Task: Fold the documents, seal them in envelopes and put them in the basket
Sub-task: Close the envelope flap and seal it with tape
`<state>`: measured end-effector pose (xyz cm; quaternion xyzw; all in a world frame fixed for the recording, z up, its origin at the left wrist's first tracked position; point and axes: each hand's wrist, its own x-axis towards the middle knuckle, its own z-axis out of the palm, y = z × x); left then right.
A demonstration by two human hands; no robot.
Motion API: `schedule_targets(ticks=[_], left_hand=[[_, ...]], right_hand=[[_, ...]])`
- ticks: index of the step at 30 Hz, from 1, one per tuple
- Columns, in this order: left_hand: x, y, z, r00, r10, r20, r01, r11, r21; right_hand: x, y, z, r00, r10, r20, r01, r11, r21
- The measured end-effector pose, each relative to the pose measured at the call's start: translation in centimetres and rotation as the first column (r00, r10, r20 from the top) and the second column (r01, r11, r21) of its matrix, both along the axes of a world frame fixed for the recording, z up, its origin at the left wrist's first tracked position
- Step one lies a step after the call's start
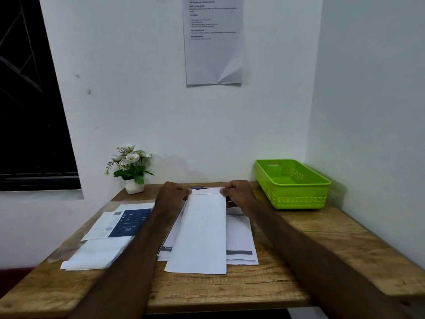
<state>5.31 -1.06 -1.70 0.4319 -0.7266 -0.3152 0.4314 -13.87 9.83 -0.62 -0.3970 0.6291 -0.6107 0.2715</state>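
Observation:
A long white envelope (pixel 202 231) lies lengthwise on a stack of printed documents (pixel 240 240) in the middle of the wooden table (pixel 230 288). My left hand (pixel 173 194) pinches the envelope's far left corner. My right hand (pixel 239 193) pinches its far right corner, at the flap end. The green plastic basket (pixel 292 183) stands at the back right, with nothing visible inside it.
A pile of white envelopes (pixel 96 254) and a blue-and-white packet (pixel 124 223) lie on the table's left side. A small potted white flower (pixel 131 169) stands at the back left against the wall. A printed sheet (pixel 213 40) hangs on the wall above.

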Motion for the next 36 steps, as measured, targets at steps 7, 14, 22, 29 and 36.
schedule_targets(ticks=[7,14,22,29,36], left_hand=[[1.7,-1.3,0.5,0.917,0.340,0.209,-0.294,0.930,-0.222],[1.5,-2.2,-0.6,0.826,0.337,0.452,-0.183,0.919,-0.350],[1.3,-2.8,-1.1,0.872,0.292,0.393,-0.156,0.927,-0.342],[0.0,-1.0,0.4,0.997,-0.014,0.073,0.031,0.972,-0.232],[-2.0,1.6,1.6,0.950,-0.313,-0.026,0.302,0.933,-0.195]], right_hand=[[0.3,-0.3,-0.8,0.995,-0.018,-0.099,0.019,1.000,0.012],[0.4,-0.4,-1.4,0.946,-0.056,-0.320,0.067,0.998,0.022],[-0.5,-1.6,-2.8,0.822,-0.050,-0.567,0.100,0.993,0.057],[0.3,-0.9,-2.3,0.749,-0.003,-0.663,0.135,0.980,0.148],[0.7,-0.8,-1.5,0.714,-0.136,-0.687,0.181,0.983,-0.007]])
